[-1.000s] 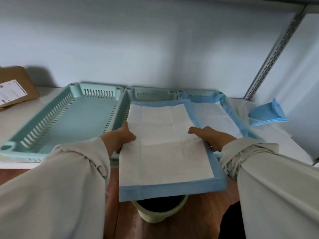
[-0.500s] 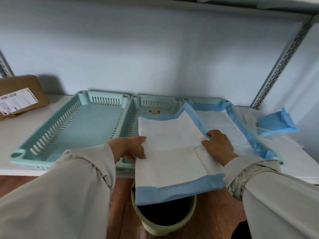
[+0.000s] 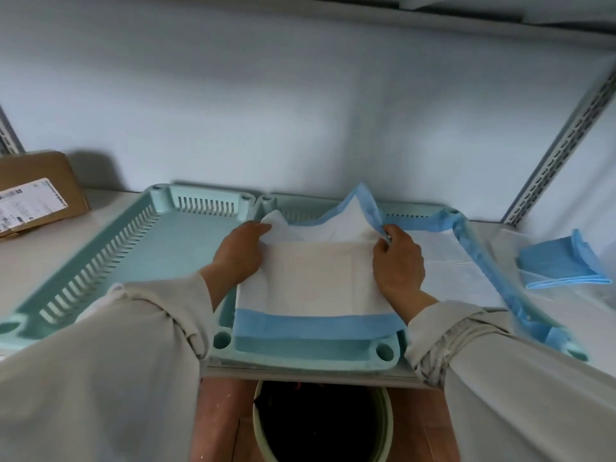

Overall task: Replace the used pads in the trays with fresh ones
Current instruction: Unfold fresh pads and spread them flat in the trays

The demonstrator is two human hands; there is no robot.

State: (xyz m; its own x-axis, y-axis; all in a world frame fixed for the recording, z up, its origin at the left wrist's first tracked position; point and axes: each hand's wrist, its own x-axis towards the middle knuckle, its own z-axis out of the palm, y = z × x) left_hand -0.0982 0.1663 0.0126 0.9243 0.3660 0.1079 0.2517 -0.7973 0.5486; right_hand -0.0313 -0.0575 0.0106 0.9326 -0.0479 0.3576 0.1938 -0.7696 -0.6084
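Three mint-green trays stand side by side on a white shelf. The left tray [image 3: 100, 261] holds no pad. A white pad with a blue border [image 3: 313, 281] lies crumpled in the middle tray [image 3: 300, 355], its far end bunched up. My left hand [image 3: 241, 253] grips its left edge. My right hand [image 3: 398, 261] pinches its right blue edge. The right tray [image 3: 573, 353] is lined with another blue-edged pad [image 3: 453, 271] that laps over its rim.
A folded blue pad [image 3: 563, 265] lies on the shelf at the right. A brown cardboard box [image 3: 36, 191] sits at the far left. A green bin with a dark inside [image 3: 320, 421] stands on the floor below the shelf's front edge. A slotted metal upright [image 3: 563, 148] rises at the right.
The pad hung over the shelf's front edge above the bin; both hands have pushed it back into the middle tray, and its far end has bunched up.
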